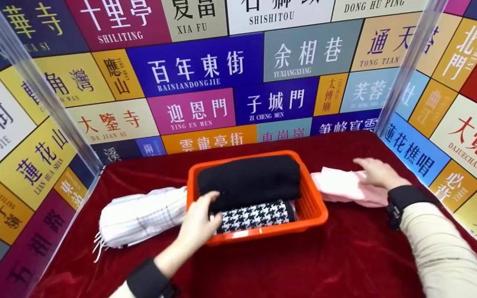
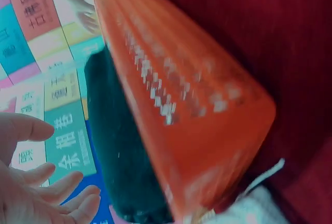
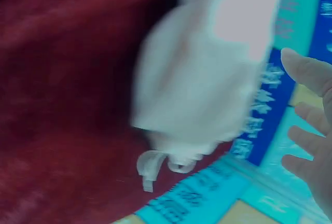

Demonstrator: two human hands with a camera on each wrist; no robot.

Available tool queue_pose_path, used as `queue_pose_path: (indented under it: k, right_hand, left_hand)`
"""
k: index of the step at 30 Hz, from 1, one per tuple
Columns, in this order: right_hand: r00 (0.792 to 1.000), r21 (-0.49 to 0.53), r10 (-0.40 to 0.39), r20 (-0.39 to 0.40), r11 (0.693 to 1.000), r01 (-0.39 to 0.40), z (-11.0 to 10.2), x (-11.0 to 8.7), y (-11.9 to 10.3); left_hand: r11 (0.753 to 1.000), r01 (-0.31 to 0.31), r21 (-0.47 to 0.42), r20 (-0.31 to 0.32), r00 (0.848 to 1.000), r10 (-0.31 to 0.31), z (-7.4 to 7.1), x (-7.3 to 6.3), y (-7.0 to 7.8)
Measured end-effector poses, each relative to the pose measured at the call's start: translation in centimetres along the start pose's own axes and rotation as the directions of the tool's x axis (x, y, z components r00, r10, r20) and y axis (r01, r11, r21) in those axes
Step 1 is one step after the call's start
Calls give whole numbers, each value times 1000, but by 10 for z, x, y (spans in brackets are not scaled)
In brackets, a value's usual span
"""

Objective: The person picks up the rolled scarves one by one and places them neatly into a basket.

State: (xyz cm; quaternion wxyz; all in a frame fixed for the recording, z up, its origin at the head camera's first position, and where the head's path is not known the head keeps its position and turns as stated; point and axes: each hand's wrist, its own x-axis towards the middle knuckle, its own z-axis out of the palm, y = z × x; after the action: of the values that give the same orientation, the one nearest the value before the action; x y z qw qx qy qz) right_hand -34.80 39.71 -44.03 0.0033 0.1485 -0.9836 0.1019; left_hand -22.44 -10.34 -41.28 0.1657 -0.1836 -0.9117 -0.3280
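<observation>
An orange plastic basket [image 1: 259, 236] holds a rolled black cloth [image 1: 251, 178] and, in front of it, a black-and-white houndstooth cloth [image 1: 255, 216]. My left hand [image 1: 199, 217] hovers by the basket's front left corner, fingers spread with nothing in them; the left wrist view shows its palm and loosely bent fingers beside the basket. A folded pink cloth [image 1: 352, 188] lies right of the basket. Over its right part is my right hand [image 1: 381, 171], and in the right wrist view its fingers [image 3: 306, 141] are extended, apart from the cloth.
Left of the basket lies a rolled white checked cloth [image 1: 143, 215] with fringed ends. A dark red velvet cover [image 1: 304, 265] spreads under everything. Panels printed with colourful place-name signs [image 1: 197, 62] stand behind and at both sides, with clear corner posts.
</observation>
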Motion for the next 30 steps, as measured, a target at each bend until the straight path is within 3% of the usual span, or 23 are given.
queue_pose_path:
  k: [7, 13, 23, 30]
  right_hand:
    - [991, 21, -20, 131, 1000, 18, 35, 11, 5]
    - [983, -17, 93, 156, 996, -92, 54, 19, -1]
    - [998, -153, 36, 59, 988, -27, 66, 21, -3]
    - [990, -197, 26, -136, 979, -53, 77, 22, -6]
  left_hand:
    - [1000, -8, 14, 33, 999, 8, 8, -16, -1]
    - [1000, -13, 13, 63, 998, 12, 11, -16, -3]
    - [999, -39, 8, 94, 995, 38, 18, -18, -6]
    - [999, -35, 10, 108, 994, 33, 19, -18, -8]
